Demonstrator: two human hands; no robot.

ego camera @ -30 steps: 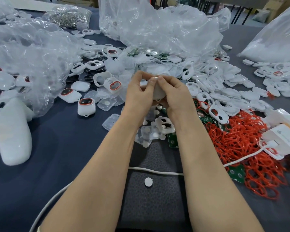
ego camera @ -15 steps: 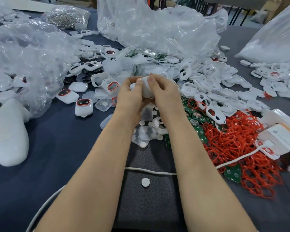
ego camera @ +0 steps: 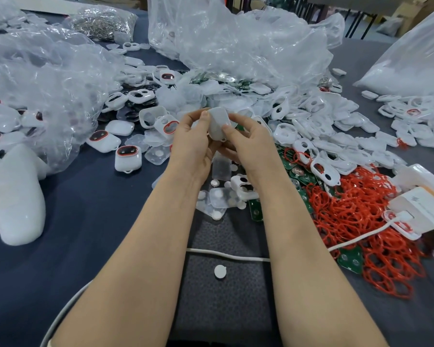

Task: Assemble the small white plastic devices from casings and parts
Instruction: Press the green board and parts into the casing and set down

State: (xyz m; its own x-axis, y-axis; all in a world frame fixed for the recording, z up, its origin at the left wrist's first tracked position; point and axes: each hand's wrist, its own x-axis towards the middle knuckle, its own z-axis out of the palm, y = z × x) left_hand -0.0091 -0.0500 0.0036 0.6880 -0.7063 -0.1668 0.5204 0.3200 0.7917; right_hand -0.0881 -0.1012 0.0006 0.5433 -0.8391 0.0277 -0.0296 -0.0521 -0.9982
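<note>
Now the white casing (ego camera: 217, 123) is held above the middle of the bench (ego camera: 90, 216), long axis roughly upright, with the left hand (ego camera: 192, 146) and right hand (ego camera: 247, 146) equally close, each grip clamped on its own side by thumb and fingers.

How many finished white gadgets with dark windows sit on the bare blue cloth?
2 gadgets: one beside the bag, one nearer the left hand. More show inside the bag and in the pile; some may be hidden.
</note>
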